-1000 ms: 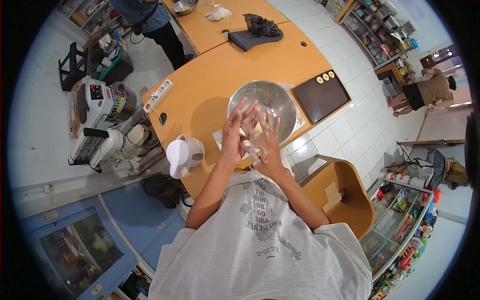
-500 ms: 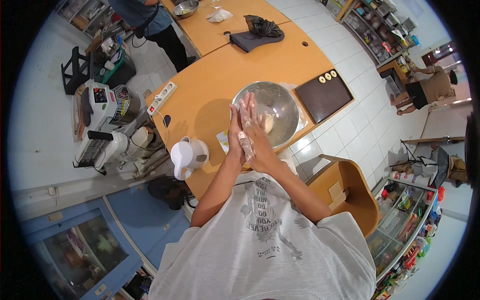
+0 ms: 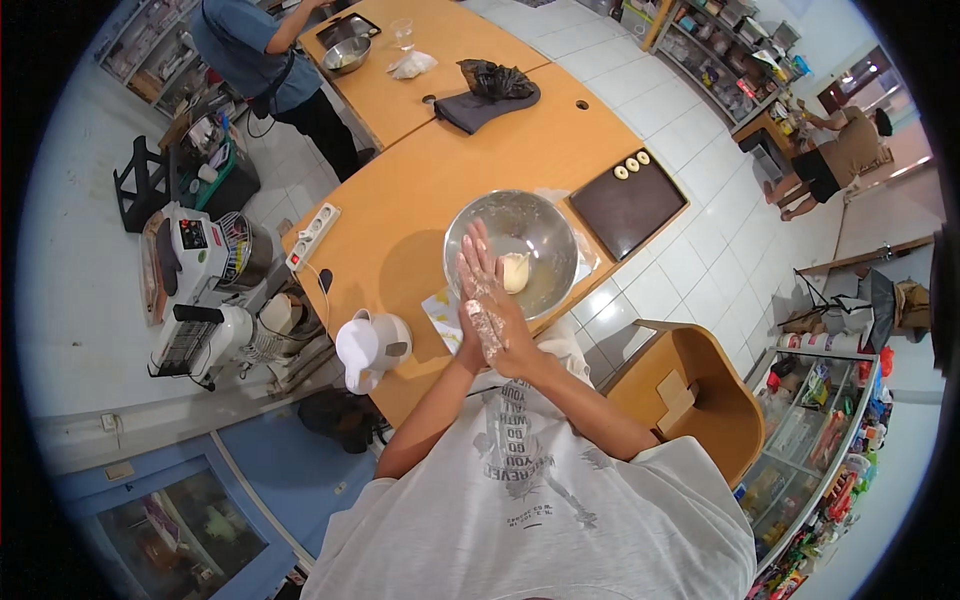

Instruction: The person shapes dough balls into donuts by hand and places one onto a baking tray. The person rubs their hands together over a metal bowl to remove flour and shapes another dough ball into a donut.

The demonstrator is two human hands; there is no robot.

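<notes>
My right hand (image 3: 492,308) lies palm to palm against my left hand (image 3: 466,340), over the near left side of a steel mixing bowl (image 3: 552,222). Its fingers are stretched out and streaked with white dough or flour. Most of my left hand is covered by the right, so its fingers barely show. Whatever may be pressed between the palms is hidden. In the bowl, just right of my fingers, sits a smooth pale lump of dough (image 3: 515,272). A dark baking tray (image 3: 630,210) to the right carries small pale dough rings (image 3: 631,166) at its far end.
Left of the bowl stand a white pitcher (image 3: 372,345) and a power strip (image 3: 314,237). A dark cloth or mitt (image 3: 470,112) with a black plastic bag lies farther back. A brown chair (image 3: 690,395) is at the right. Two other people are at a distance.
The view has shifted, so the bowl and tray appear lower and farther left. My right hand has slid over the left, covering more of it. The dough lump shows more fully.
</notes>
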